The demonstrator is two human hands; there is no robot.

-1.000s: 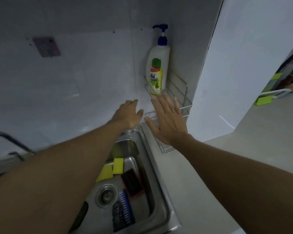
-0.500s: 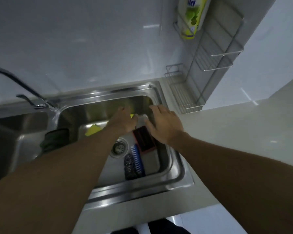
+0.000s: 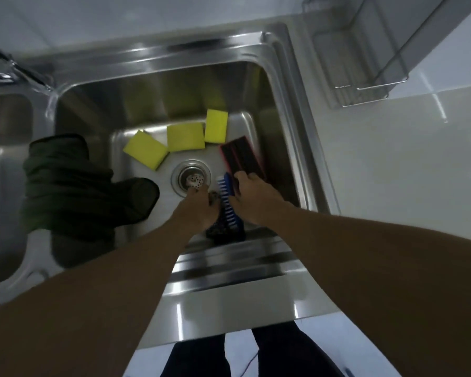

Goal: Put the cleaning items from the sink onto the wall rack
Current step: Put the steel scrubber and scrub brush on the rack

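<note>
Two hands were low in the sink (image 3: 229, 270), close to its front wall. The left hand (image 3: 199, 213) sat over a dark scourer (image 3: 222, 231) with its fingertips bent down toward it. The right hand (image 3: 257, 204) lay just right of the blue brush (image 3: 225, 198), thumb by the bristles. Motion blur, so I couldn't tell whether either hand had closed on anything, or how wide the fingers were.

Risk 1: the brush lay against the scourer, touching it. Lifting one would likely drag or flip the other, and a half grip on a possibly wet handle could drop it back in.

Risk 2: the drain (image 3: 191, 180) was just beside the left fingertips. A fumbled scourer could land on the strainer, a nuisance but no real loss.

Risk 3: the red-edged pad (image 3: 242, 159) sat right at the right fingertips. A sideways sweep could shove it against the basin wall, making it harder to pick up.

Further back, three yellow sponges (image 3: 185, 137) lay in a row on the basin floor, edges touching or nearly so, untouched. The dark green cloth (image 3: 74, 186) hung over the divider on the left and would be easy to miss if it counts as a cleaning item.

Farthest was the wall rack (image 3: 359, 74), well apart at the far right corner, above the counter (image 3: 405, 186). Only its lower wire shelf showed. The carry there was long, so drips or a slip onto the counter looked likely. Small pieces could also tilt on the wires if set down carelessly.
</note>
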